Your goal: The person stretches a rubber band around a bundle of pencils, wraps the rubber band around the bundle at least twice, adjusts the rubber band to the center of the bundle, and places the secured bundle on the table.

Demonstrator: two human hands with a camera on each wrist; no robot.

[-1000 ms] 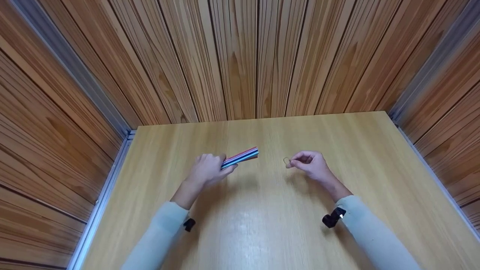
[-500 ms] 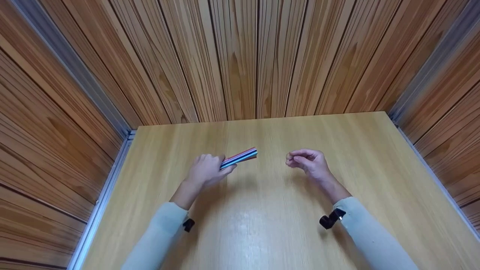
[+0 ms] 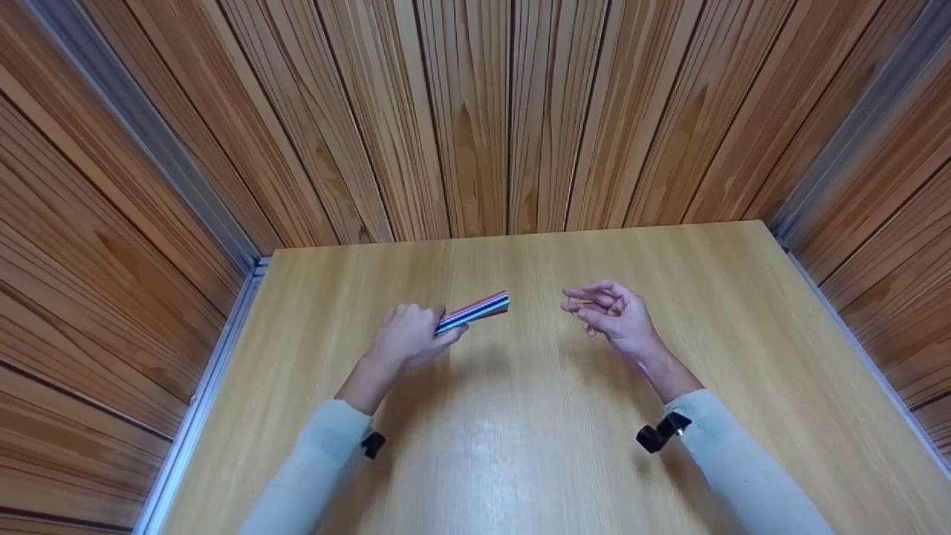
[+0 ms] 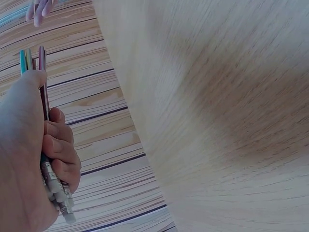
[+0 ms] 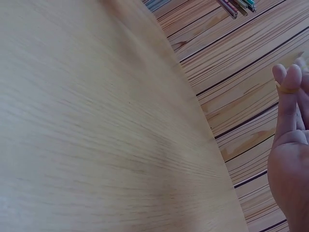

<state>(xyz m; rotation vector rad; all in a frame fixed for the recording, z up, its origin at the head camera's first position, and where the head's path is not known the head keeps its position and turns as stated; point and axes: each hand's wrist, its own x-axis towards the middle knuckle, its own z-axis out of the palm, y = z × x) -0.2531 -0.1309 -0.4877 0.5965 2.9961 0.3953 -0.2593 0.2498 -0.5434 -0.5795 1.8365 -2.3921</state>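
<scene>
My left hand (image 3: 405,338) grips a bundle of pencils (image 3: 475,310) of several colours above the table. In the left wrist view the fingers curl round the pencils; their eraser ends (image 4: 57,188) stick out below the palm, and their other ends point up past the thumb. To the right of the bundle, apart from it, my right hand (image 3: 620,318) holds a thin tan rubber band (image 5: 288,90) at its fingertips. In the right wrist view the band crosses the fingers near the thumb tip; part of its loop is hidden.
Both hands are over a light wooden table (image 3: 483,461). Wood-plank walls (image 3: 475,119) stand behind it and on both sides, with metal rails (image 3: 197,394) along the side edges. A small black camera (image 3: 661,432) sits on the right wrist, another (image 3: 374,444) on the left.
The rubber band first hung from my right fingertips; now the fingers have spread and lifted slightly, with the band against them. My left hand and the pencils have stayed almost still.
</scene>
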